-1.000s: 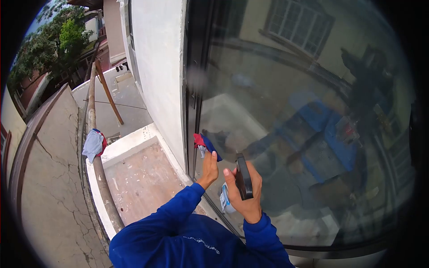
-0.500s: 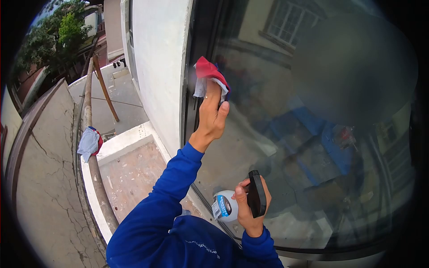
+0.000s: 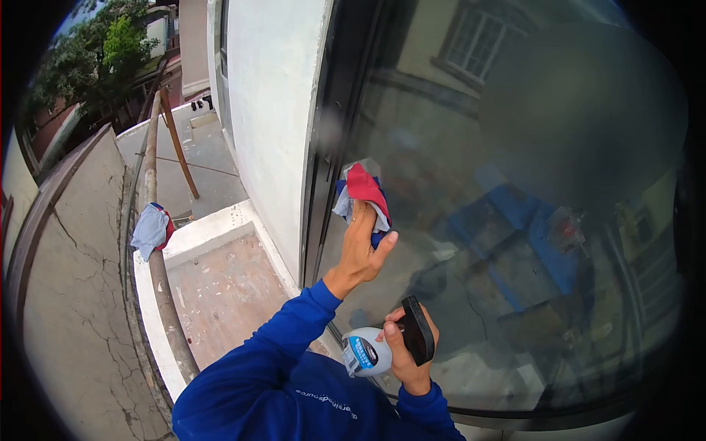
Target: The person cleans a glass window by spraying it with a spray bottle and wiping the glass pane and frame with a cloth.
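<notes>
My left hand (image 3: 362, 250) presses a red, white and blue cloth (image 3: 365, 192) against the dark glass pane (image 3: 456, 294), close to its left frame. The fingers are partly covered by the cloth; the thumb lies beside it on the right. Lower down, my right hand (image 3: 413, 356) is wrapped round the neck of a spray bottle. This spray bottle (image 3: 370, 351) has a white body, a blue label and a black trigger head, and it is held tilted in front of the glass.
A second cloth (image 3: 152, 231), grey and red, hangs over a rusty pipe rail (image 3: 163, 294) on the left. A white wall (image 3: 276, 110) borders the window frame. Below lies a ledge (image 3: 228, 287) with a white rim. Blue shapes and a building show in the glass.
My left hand has moved down the glass with the cloth, and slightly right. My right hand and the spray bottle have shifted a little lower.
</notes>
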A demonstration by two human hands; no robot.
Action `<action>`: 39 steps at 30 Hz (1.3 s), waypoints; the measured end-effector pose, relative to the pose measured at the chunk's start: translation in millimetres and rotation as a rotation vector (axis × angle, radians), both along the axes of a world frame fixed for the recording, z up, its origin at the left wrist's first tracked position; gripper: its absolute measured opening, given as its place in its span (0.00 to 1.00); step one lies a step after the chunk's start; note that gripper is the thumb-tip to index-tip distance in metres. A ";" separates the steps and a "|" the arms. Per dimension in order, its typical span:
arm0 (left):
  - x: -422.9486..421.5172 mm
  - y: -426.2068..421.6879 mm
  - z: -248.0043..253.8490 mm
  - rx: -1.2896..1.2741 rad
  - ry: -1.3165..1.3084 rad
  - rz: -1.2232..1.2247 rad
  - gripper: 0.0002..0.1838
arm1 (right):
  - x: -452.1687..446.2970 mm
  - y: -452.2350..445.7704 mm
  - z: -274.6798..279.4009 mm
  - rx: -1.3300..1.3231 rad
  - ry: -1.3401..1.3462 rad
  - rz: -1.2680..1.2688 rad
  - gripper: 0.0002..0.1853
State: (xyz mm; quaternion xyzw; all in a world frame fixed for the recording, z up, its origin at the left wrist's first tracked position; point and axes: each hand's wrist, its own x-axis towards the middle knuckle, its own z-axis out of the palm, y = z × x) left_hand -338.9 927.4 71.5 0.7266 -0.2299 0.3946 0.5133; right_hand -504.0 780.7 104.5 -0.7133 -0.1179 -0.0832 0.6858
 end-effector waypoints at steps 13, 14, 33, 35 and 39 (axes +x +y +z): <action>1.7 4.6 -3.0 0.027 -0.060 0.029 0.36 | -6.4 -14.3 -5.5 0.045 0.006 -0.024 0.16; 5.2 10.2 9.3 -0.024 0.039 -0.028 0.37 | -7.0 -14.2 -6.8 0.030 0.003 -0.023 0.17; 4.0 15.0 9.5 0.093 -0.034 0.006 0.36 | 4.6 -4.4 -5.9 0.035 0.038 0.014 0.12; 23.2 30.0 34.3 -0.045 0.104 -0.082 0.37 | 6.4 -7.8 -11.4 -0.014 -0.021 0.017 0.12; 19.3 23.9 25.6 -0.035 -0.048 0.029 0.36 | 4.3 -4.4 -8.2 0.040 0.034 0.005 0.11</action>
